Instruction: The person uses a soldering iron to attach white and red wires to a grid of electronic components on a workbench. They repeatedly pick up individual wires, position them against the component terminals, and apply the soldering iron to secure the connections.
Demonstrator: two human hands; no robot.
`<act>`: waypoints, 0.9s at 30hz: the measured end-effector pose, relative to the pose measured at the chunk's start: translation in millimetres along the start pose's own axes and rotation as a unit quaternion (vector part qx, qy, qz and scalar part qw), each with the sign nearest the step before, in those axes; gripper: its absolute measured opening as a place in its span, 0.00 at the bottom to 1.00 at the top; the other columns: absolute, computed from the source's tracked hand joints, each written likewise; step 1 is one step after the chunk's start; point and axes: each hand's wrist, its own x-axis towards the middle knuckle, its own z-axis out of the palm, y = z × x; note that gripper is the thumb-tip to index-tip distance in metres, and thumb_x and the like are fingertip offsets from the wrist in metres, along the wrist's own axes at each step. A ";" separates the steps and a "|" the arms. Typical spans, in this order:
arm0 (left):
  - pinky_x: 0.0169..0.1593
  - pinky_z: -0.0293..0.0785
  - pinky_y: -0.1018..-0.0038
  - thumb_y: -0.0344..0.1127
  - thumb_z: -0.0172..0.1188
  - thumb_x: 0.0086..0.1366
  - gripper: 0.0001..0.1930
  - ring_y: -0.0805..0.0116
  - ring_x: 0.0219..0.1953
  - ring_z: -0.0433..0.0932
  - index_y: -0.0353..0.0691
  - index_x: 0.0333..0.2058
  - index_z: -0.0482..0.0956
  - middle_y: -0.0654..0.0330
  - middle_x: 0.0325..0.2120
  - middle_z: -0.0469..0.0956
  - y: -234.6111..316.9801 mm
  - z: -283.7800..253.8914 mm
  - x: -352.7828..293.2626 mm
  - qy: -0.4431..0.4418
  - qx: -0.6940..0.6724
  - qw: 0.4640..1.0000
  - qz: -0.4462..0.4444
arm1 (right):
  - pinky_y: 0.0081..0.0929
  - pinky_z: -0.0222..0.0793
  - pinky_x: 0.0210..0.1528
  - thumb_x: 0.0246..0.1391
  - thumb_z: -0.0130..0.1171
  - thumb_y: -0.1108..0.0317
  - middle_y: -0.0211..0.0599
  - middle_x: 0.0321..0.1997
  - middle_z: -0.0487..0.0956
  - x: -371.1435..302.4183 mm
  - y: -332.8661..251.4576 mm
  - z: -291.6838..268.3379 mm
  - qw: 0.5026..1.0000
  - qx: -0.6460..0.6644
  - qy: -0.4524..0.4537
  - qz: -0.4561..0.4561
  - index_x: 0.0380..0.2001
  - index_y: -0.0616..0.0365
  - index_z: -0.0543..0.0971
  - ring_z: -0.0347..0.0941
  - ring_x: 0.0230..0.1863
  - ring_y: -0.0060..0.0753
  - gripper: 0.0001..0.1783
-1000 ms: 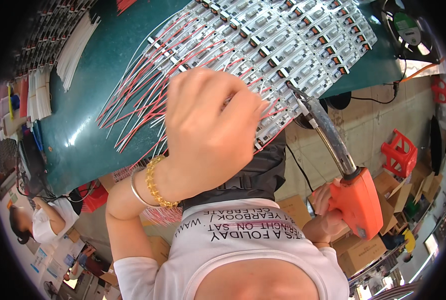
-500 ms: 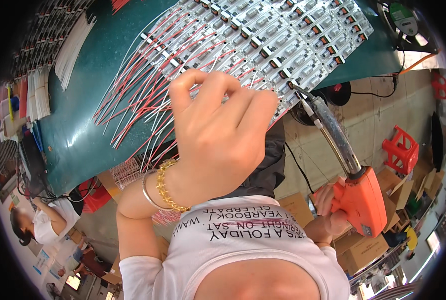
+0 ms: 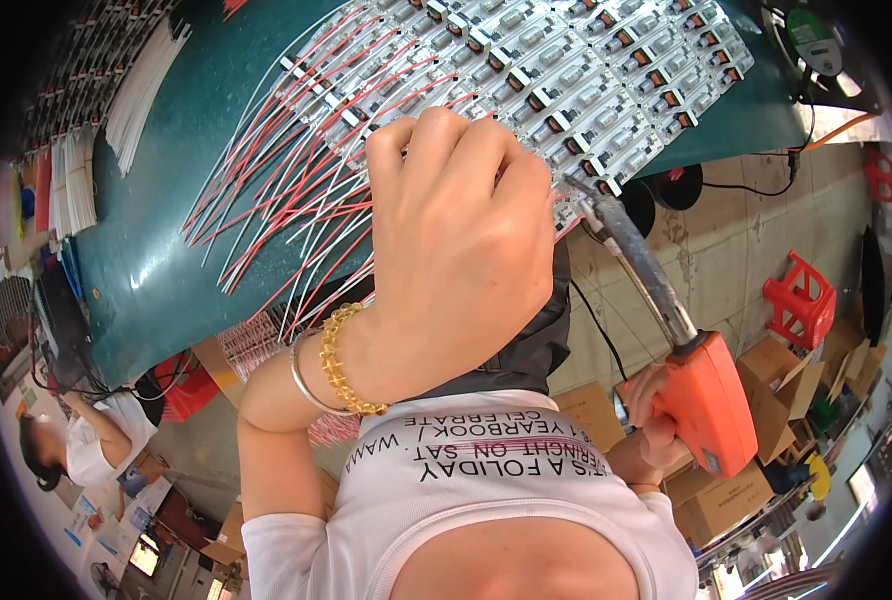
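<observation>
My left hand point(image 3: 461, 225) is bent over the near edge of a panel of small circuit boards point(image 3: 576, 75). Its fingers are curled down, and the back of the hand hides the fingertips and whatever they may hold. Red and white wires point(image 3: 266, 190) fan out leftward from the panel beside this hand. My right hand point(image 3: 650, 415) is wrapped round the handle of an orange soldering gun point(image 3: 711, 405). The gun's long metal barrel slants up and left, its tip end at the panel's near edge, close to my left fingers. Whether the tip touches a board is unclear.
The panel lies on a green tabletop point(image 3: 151, 230). White wire bundles point(image 3: 146, 95) and more boards are at the far left. A green-centred fan point(image 3: 814, 40) is at the far right. A red stool point(image 3: 800, 300) and cardboard boxes point(image 3: 716, 505) stand on the floor. Another person point(image 3: 91, 440) sits lower left.
My left hand has shifted slightly, its fingers drawn closer together. The soldering gun has moved a little to the left, bringing its tip end nearer those fingers.
</observation>
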 end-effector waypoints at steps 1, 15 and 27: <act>0.45 0.61 0.65 0.26 0.68 0.47 0.07 0.61 0.36 0.71 0.41 0.23 0.77 0.63 0.28 0.74 -0.4 0.5 0.4 -0.008 0.005 1.000 0.003 | 0.29 0.59 0.25 0.50 0.50 0.25 0.29 0.20 0.70 5.4 -8.3 2.8 0.999 0.048 -0.026 0.003 0.14 0.53 0.69 0.65 0.20 0.29 0.39; 0.43 0.61 0.61 0.30 0.68 0.46 0.10 0.57 0.36 0.70 0.40 0.28 0.76 0.59 0.32 0.73 -0.6 -5.2 -6.8 0.015 -0.016 1.000 0.008 | 0.22 0.61 0.20 0.59 0.56 0.42 0.24 0.12 0.65 43.0 -1.6 19.8 0.926 0.353 -0.097 -0.090 0.60 0.70 0.62 0.60 0.13 0.20 0.43; 0.44 0.67 0.60 0.36 0.62 0.59 0.07 0.56 0.39 0.75 0.41 0.33 0.80 0.58 0.32 0.80 -267.2 -124.6 6.2 0.058 0.374 0.921 -0.095 | 0.20 0.58 0.16 0.62 0.55 0.49 0.27 0.11 0.63 57.2 -1.5 32.8 0.917 0.363 -0.098 -0.134 0.59 0.72 0.61 0.57 0.11 0.21 0.37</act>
